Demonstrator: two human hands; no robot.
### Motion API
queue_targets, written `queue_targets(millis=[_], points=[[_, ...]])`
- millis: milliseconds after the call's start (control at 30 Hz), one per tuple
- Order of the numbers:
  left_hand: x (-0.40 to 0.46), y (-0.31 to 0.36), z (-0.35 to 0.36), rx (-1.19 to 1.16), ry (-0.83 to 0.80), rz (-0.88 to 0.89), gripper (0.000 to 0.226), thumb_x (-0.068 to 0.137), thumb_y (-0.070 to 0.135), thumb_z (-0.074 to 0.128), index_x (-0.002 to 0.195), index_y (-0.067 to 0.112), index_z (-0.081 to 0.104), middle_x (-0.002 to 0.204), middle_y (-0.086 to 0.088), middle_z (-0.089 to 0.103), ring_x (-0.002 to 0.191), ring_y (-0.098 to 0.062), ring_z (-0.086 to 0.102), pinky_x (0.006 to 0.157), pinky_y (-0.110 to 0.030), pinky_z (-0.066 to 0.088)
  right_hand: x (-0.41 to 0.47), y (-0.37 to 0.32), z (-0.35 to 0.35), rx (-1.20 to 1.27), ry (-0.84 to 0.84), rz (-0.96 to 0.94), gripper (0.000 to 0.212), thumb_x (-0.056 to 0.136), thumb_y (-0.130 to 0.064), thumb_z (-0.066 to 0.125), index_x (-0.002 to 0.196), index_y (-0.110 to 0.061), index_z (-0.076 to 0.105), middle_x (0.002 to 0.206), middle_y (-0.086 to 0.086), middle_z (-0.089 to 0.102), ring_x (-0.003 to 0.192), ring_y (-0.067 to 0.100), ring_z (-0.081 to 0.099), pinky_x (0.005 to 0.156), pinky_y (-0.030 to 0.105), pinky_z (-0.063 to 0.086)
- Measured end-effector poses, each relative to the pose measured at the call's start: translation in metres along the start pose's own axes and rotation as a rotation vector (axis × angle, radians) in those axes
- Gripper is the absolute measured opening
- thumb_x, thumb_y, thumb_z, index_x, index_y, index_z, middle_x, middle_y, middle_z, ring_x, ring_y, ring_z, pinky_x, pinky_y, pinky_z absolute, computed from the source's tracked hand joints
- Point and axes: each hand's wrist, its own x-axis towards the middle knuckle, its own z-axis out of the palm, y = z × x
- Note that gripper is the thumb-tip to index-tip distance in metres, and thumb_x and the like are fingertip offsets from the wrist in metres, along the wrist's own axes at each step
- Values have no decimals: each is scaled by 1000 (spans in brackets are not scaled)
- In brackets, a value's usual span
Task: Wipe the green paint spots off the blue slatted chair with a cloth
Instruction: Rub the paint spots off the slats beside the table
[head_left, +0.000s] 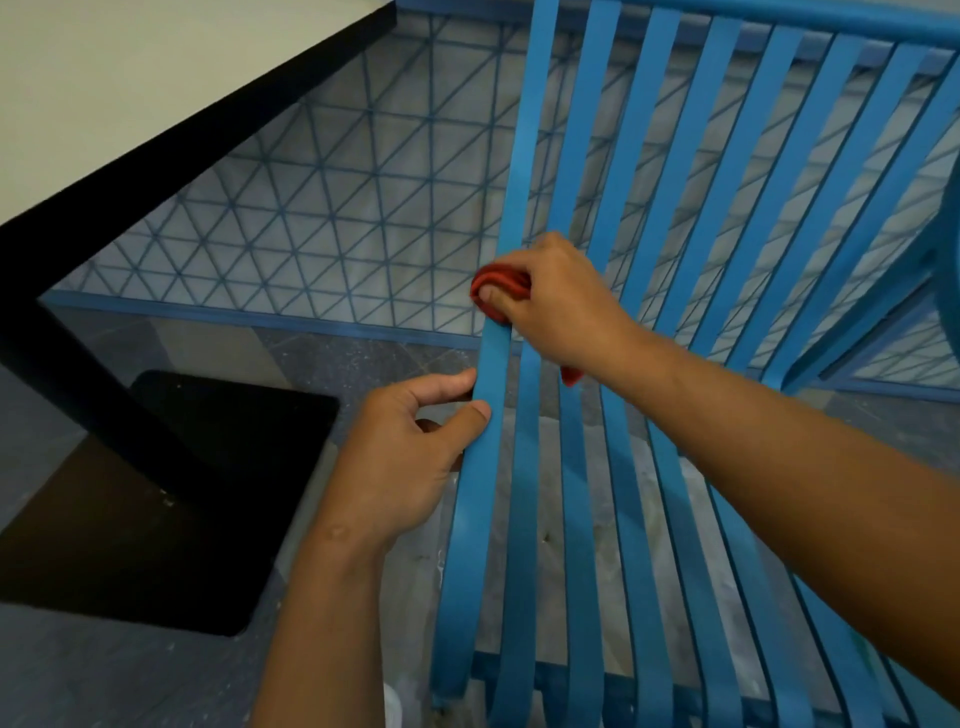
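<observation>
The blue slatted chair (639, 509) fills the right half of the view, its long curved slats running from the seat up into the back. My right hand (558, 306) grips a bunched red cloth (498, 288) and holds it against the leftmost slat where the seat bends into the back. A bit of the cloth hangs out below that hand. My left hand (415, 457) grips the outer edge of the same slat lower down, thumb on top and fingers behind. No green paint spots show on the visible slats.
A white table top (130, 88) with a black edge and black pedestal base (171, 493) stands at the left. A blue triangular wire mesh panel (322, 208) rises behind the chair. The floor is grey and speckled.
</observation>
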Motion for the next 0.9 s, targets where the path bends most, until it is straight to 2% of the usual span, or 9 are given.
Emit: queue_targets(millis=[133, 267, 400, 533, 667, 767, 900], points=[[2, 0, -1, -3, -13, 12, 26, 94, 11, 68, 117, 23, 72, 99, 21, 76, 83, -8, 76, 67, -18, 59, 62, 23, 1, -91, 75, 11, 27, 96, -40, 64, 117, -24, 70, 118, 9, 51, 100, 21, 54, 85, 34, 46], [4, -2, -2, 1, -13, 8, 25, 94, 10, 68, 115, 22, 72, 102, 19, 76, 78, -10, 76, 64, -17, 57, 104, 34, -5, -144, 140, 44, 29, 97, -38, 64, 119, -21, 69, 128, 12, 47, 108, 29, 57, 95, 42, 50], [3, -2, -2, 2, 0, 6, 27, 94, 11, 68, 118, 19, 72, 103, 14, 77, 80, -10, 76, 64, -17, 57, 111, 35, -1, -144, 197, 46, 31, 98, -35, 62, 122, -17, 68, 129, 12, 46, 113, 29, 54, 99, 42, 49], [2, -1, -2, -2, 1, 1, 26, 94, 11, 68, 117, 21, 73, 103, 14, 77, 82, -10, 76, 65, -18, 58, 83, 19, 1, -117, 109, 32, 31, 97, -36, 63, 120, -16, 70, 127, 12, 47, 109, 28, 55, 97, 40, 48], [0, 3, -1, -20, -12, 0, 26, 94, 11, 68, 117, 21, 73, 101, 14, 77, 82, -10, 76, 64, -18, 58, 17, -1, 5, -21, 51, 29, 30, 98, -37, 62, 122, -19, 69, 120, 6, 49, 98, 13, 48, 87, 26, 38], [0, 2, -1, -29, -16, -3, 26, 95, 11, 68, 119, 20, 72, 102, 12, 78, 83, -12, 77, 66, -20, 59, -19, -9, 3, 51, 24, 31, 30, 98, -38, 62, 124, -23, 69, 114, -3, 48, 97, 6, 44, 86, 20, 33], [2, -1, -2, -27, 0, 6, 27, 94, 12, 69, 120, 18, 72, 103, 10, 78, 84, -13, 77, 66, -21, 59, -32, -9, -2, 59, -45, -32, 30, 97, -41, 63, 124, -27, 68, 112, -3, 51, 99, 9, 50, 87, 23, 38]])
